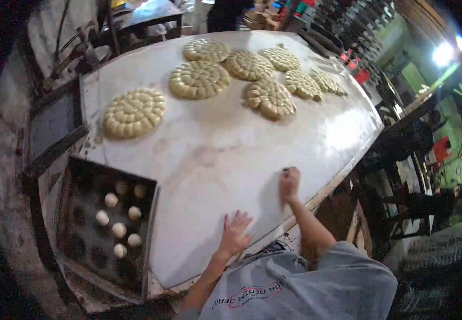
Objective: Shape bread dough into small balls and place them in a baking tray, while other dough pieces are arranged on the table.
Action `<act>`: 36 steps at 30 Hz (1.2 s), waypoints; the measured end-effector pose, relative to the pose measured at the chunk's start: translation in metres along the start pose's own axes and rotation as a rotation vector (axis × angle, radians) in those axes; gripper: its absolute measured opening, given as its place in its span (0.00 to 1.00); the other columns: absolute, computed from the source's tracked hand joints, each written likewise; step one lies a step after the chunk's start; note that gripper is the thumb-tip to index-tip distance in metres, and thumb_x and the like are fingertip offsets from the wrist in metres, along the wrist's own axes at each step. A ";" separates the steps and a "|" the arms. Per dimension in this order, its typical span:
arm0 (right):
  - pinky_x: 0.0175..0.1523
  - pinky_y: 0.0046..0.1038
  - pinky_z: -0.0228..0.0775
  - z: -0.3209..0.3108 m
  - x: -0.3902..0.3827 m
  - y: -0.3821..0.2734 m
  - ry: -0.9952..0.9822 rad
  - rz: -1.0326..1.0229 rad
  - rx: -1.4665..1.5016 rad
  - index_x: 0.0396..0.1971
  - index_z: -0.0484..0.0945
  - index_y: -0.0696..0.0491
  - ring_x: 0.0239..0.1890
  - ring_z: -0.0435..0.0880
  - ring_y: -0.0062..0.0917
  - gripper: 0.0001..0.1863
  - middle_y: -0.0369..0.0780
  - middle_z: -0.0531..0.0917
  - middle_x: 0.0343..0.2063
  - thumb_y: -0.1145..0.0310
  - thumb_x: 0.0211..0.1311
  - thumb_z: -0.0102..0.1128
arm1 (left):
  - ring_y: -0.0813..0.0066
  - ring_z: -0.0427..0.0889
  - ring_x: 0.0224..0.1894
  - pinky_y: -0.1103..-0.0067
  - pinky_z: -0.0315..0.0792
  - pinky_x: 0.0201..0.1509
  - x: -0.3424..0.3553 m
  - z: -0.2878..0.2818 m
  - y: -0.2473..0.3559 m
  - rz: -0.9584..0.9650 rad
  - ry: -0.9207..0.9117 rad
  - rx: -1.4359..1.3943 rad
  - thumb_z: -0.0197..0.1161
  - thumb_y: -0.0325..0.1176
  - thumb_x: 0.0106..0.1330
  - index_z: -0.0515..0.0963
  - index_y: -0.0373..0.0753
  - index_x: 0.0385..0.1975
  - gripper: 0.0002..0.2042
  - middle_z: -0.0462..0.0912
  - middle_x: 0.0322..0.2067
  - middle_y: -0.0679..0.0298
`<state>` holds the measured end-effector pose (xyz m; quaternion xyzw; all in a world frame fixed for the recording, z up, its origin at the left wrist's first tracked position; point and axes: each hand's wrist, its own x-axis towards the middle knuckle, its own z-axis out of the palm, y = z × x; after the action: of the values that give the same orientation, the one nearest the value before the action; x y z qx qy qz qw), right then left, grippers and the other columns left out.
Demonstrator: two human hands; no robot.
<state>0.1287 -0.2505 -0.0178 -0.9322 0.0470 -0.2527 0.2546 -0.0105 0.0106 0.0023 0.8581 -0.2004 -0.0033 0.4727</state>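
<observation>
My left hand rests on the pale worktop near its front edge, fingers spread and holding nothing. Farther right, my right hand is on the worktop with fingers curled closed; whatever may be inside is hidden. A dark metal tray at the left end holds several small pale dough balls. Several large, round, glossy dough pieces, cut in rings of segments, lie across the far half of the worktop, one at the left, others behind it.
An empty dark tray stands beyond the worktop's left edge. A small table and a person in dark clothing are at the back. Another person, racks and bright lamps are at the right.
</observation>
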 end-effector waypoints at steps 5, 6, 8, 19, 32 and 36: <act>0.42 0.37 0.64 -0.042 0.065 0.093 0.075 0.223 -0.241 0.27 0.73 0.56 0.37 0.71 0.38 0.07 0.44 0.75 0.27 0.70 0.48 0.53 | 0.57 0.54 0.63 0.62 0.45 0.66 0.140 0.028 -0.005 0.121 -0.147 0.352 0.57 0.44 0.54 0.69 0.44 0.52 0.25 0.64 0.58 0.62; 0.42 0.37 0.64 -0.039 0.082 0.098 0.069 0.237 -0.235 0.27 0.73 0.56 0.37 0.71 0.38 0.07 0.44 0.75 0.27 0.70 0.48 0.53 | 0.57 0.57 0.61 0.63 0.49 0.64 0.176 0.039 -0.026 0.089 -0.057 0.354 0.58 0.43 0.53 0.70 0.44 0.51 0.23 0.66 0.56 0.61; 0.43 0.35 0.65 -0.028 0.118 0.102 0.048 0.503 -0.200 0.28 0.74 0.55 0.40 0.72 0.35 0.08 0.42 0.77 0.29 0.67 0.51 0.52 | 0.61 0.67 0.54 0.65 0.58 0.56 0.252 0.046 -0.049 0.080 0.183 0.379 0.59 0.40 0.52 0.75 0.42 0.44 0.19 0.74 0.47 0.60; 0.39 0.33 0.68 0.029 0.261 0.152 -0.002 0.424 -0.054 0.23 0.76 0.51 0.32 0.76 0.35 0.06 0.42 0.78 0.23 0.65 0.46 0.56 | 0.58 0.71 0.47 0.67 0.67 0.48 0.505 0.065 -0.112 -0.557 0.651 0.703 0.48 0.54 0.60 0.74 0.36 0.36 0.24 0.72 0.44 0.55; 0.34 0.40 0.63 0.008 0.194 0.153 -0.142 0.162 0.283 0.20 0.77 0.53 0.25 0.73 0.42 0.12 0.47 0.76 0.18 0.62 0.53 0.50 | 0.74 0.72 0.40 0.77 0.69 0.43 0.313 0.172 -0.023 -0.559 0.616 -1.049 0.56 0.37 0.58 0.68 0.37 0.45 0.17 0.72 0.39 0.63; 0.39 0.36 0.64 -0.029 0.070 0.087 -0.376 0.006 0.589 0.32 0.79 0.51 0.31 0.75 0.40 0.17 0.45 0.79 0.25 0.55 0.60 0.45 | 0.75 0.72 0.38 0.78 0.69 0.42 0.239 0.187 0.082 -0.747 0.723 -0.910 0.55 0.30 0.60 0.67 0.39 0.40 0.09 0.72 0.35 0.66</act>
<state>0.1789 -0.3534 -0.0084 -0.8487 -0.0731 -0.0786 0.5178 0.1451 -0.2624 0.0092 0.5331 0.3001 0.0364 0.7902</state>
